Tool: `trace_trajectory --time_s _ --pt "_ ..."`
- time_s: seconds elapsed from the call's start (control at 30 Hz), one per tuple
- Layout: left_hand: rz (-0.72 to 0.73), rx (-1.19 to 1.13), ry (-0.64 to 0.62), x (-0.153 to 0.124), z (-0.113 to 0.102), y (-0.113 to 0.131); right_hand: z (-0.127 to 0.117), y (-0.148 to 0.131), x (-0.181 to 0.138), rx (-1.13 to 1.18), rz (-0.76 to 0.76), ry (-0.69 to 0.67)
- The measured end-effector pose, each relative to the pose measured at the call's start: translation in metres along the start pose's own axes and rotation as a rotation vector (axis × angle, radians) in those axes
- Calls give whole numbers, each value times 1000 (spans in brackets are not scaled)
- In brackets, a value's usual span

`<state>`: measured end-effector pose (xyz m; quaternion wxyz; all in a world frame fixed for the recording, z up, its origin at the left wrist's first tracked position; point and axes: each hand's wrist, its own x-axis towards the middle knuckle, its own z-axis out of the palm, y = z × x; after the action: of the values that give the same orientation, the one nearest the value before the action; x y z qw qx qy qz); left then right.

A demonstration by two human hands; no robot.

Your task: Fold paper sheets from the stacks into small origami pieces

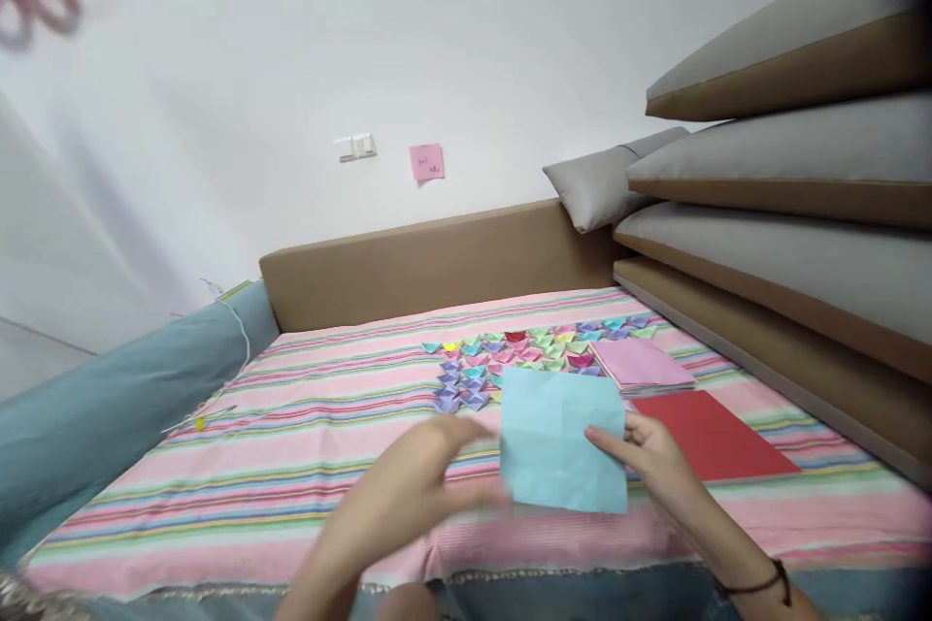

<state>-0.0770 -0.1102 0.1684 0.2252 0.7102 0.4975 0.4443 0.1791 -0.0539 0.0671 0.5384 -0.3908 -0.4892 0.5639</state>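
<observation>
A light blue sheet of paper (560, 437) with fold creases is held upright above the striped bedsheet (291, 466). My right hand (648, 451) pinches its right edge, thumb on the front. My left hand (418, 485) is blurred by motion, its fingers bent and reaching to the sheet's left edge; whether it grips the sheet I cannot see. Behind the sheet lie several small folded paper shapes (524, 354) in many colours, set out in rows.
A pink paper stack (641, 364) and a red sheet (710, 432) lie to the right on the bed. Grey and brown cushions (786, 243) are stacked at the right. A brown headboard (437, 262) backs the bed, a teal rolled blanket (109, 408) lies left.
</observation>
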Motion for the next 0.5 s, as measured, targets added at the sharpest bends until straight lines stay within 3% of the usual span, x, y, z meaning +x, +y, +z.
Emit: trace_trajectory --time_s 0.1,0.2,0.33,0.5 --pt "-231 -226 -153 32 30 -23 6 -1 20 -17 -35 -5" --pt "-441 -542 -299 46 59 -55 8 2 35 -30 -21 -17" --pt "-514 -627 -196 41 80 -93 2 18 48 -64 33 -75" --pt "-482 -570 -159 35 83 -120 -11 48 56 -135 48 -142"
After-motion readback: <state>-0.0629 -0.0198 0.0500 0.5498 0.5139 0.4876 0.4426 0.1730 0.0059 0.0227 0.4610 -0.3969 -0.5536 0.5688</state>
